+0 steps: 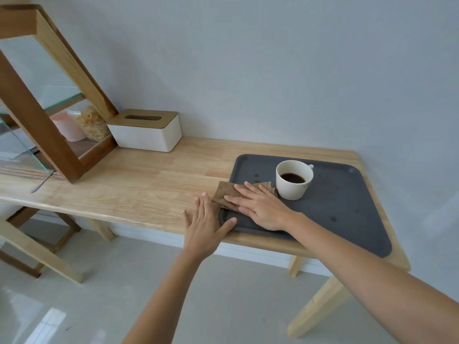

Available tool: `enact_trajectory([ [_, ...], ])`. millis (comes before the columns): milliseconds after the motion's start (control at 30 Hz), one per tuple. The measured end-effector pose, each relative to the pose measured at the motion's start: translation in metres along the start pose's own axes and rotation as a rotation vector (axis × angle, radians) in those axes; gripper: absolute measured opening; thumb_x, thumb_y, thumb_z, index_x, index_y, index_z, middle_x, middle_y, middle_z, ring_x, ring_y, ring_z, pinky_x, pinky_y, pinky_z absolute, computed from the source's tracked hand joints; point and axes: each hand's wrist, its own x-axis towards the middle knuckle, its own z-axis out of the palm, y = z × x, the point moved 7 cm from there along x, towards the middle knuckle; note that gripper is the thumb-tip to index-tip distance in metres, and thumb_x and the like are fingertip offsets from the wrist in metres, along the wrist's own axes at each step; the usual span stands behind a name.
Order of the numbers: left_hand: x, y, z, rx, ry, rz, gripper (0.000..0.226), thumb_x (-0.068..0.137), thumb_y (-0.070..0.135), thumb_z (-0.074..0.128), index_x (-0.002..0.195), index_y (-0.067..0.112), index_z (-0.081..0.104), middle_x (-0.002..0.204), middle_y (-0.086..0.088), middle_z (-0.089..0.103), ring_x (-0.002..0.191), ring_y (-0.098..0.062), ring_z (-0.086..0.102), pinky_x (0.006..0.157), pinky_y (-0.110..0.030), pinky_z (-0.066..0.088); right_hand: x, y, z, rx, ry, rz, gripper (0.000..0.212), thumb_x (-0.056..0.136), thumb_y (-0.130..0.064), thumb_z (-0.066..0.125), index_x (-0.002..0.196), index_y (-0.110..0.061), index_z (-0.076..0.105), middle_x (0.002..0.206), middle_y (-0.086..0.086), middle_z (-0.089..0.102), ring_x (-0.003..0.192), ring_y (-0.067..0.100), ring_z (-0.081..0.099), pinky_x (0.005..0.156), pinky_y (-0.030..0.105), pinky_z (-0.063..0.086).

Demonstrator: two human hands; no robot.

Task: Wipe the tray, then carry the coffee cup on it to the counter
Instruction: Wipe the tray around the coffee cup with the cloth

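Tray: one, dark grey, flat, smooth, with round corners; it lies on the right end of the table, with a few small dark spots on it.
Cup: one, white, round, with dark coffee inside; it stands on the tray.
Cloth: one, brown, fuzzy, folded; it lies over the tray's left edge.
Right hand: flat on the cloth, fingers spread, no grip.
Left hand: flat on the table, thumb touching the tray's corner, holding nothing.
Table: one, pale wood with lines.
Tissue box: one, white, wooden lid.
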Motion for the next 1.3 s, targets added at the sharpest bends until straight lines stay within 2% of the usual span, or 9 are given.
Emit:
enact_trajectory([
  [133, 0.006, 0.0, 0.002, 0.022, -0.065, -0.013, 0.094, 0.088, 0.066, 0.033, 0.148, 0.017, -0.019, 0.16, 0.003, -0.017, 0.146, -0.017, -0.02, 0.113, -0.054, -0.013, 0.015, 0.01, -0.001, -0.028, 0.031, 0.072, 0.047, 0.104, -0.04, 0.023, 0.149, -0.049, 0.014, 0.164, -0.006, 0.007, 0.151, 0.019, 0.0, 0.122, 0.043, 0.002],
  [400, 0.011, 0.0, 0.008, 0.104, -0.168, 0.019, 0.077, 0.092, 0.063, 0.023, 0.148, 0.033, -0.019, 0.158, 0.011, -0.021, 0.144, -0.019, -0.025, 0.11, -0.058, -0.017, 0.072, 0.05, -0.007, -0.057, 0.081, 0.366, 0.051, 0.104, -0.035, 0.019, 0.153, -0.034, 0.006, 0.164, 0.003, 0.006, 0.151, 0.029, 0.003, 0.121, 0.049, 0.005],
  [467, 0.01, 0.001, 0.008, 0.131, -0.187, 0.025, 0.073, 0.092, 0.063, 0.021, 0.147, 0.034, -0.019, 0.158, 0.011, -0.022, 0.144, -0.019, -0.026, 0.11, -0.059, -0.017, 0.084, 0.061, -0.01, -0.07, 0.081, 0.429, 0.051, 0.103, -0.036, 0.02, 0.153, -0.033, 0.008, 0.164, 0.004, 0.008, 0.15, 0.031, 0.006, 0.12, 0.05, 0.008],
  [567, 0.008, 0.003, 0.008, 0.147, -0.201, 0.031, 0.071, 0.093, 0.061, 0.019, 0.148, 0.035, -0.018, 0.158, 0.012, -0.021, 0.144, -0.02, -0.026, 0.11, -0.059, -0.016, 0.096, 0.071, -0.021, -0.127, 0.121, 0.495, 0.051, 0.102, -0.04, 0.023, 0.152, -0.033, 0.016, 0.158, 0.006, 0.024, 0.142, 0.032, 0.024, 0.112, 0.049, 0.022],
  [633, 0.007, 0.005, 0.008, 0.157, -0.199, 0.037, 0.07, 0.093, 0.061, 0.017, 0.148, 0.034, -0.018, 0.159, 0.012, -0.019, 0.144, -0.02, -0.025, 0.11, -0.059, -0.015, 0.099, 0.073, -0.028, -0.182, 0.169, 0.527, 0.051, 0.1, -0.042, 0.027, 0.15, -0.031, 0.025, 0.154, 0.008, 0.029, 0.139, 0.032, 0.025, 0.108, 0.049, 0.026],
  [767, 0.003, 0.006, 0.006, 0.202, -0.164, 0.061, 0.077, 0.086, 0.07, 0.01, 0.147, 0.034, -0.019, 0.16, 0.011, -0.017, 0.146, -0.02, -0.022, 0.112, -0.059, -0.011, 0.11, 0.07, -0.021, -0.144, 0.188, 0.44, 0.047, 0.102, -0.028, 0.031, 0.147, -0.014, 0.028, 0.164, 0.008, -0.001, 0.15, 0.03, -0.003, 0.12, 0.049, 0.012],
  [833, 0.002, 0.005, 0.005, 0.214, -0.153, 0.074, 0.086, 0.079, 0.078, 0.011, 0.148, 0.035, -0.019, 0.159, 0.012, -0.018, 0.145, -0.02, -0.024, 0.112, -0.058, -0.012, 0.112, 0.071, -0.019, -0.066, 0.174, 0.419, 0.046, 0.102, -0.024, 0.031, 0.146, -0.011, 0.027, 0.164, 0.007, -0.001, 0.151, 0.026, 0.002, 0.12, 0.045, 0.014],
  [1000, 0.003, 0.006, 0.007, 0.239, -0.142, 0.081, 0.096, 0.073, 0.085, 0.013, 0.148, 0.035, -0.017, 0.16, 0.01, -0.017, 0.145, -0.019, -0.024, 0.113, -0.058, -0.011, 0.094, 0.06, -0.015, -0.058, 0.134, 0.42, 0.055, 0.103, -0.027, 0.026, 0.154, -0.017, 0.007, 0.164, 0.006, 0.004, 0.15, 0.025, 0.01, 0.119, 0.042, 0.014],
  [1300, 0.004, 0.005, 0.009, 0.251, -0.113, 0.079, 0.096, 0.073, 0.085, 0.015, 0.149, 0.035, -0.013, 0.16, 0.011, -0.013, 0.147, -0.019, -0.018, 0.115, -0.058, -0.005, 0.021, 0.01, -0.001, -0.046, 0.108, 0.274, 0.053, 0.103, -0.028, 0.029, 0.154, -0.024, 0.014, 0.164, 0.0, 0.007, 0.149, 0.023, 0.011, 0.117, 0.042, 0.018],
])
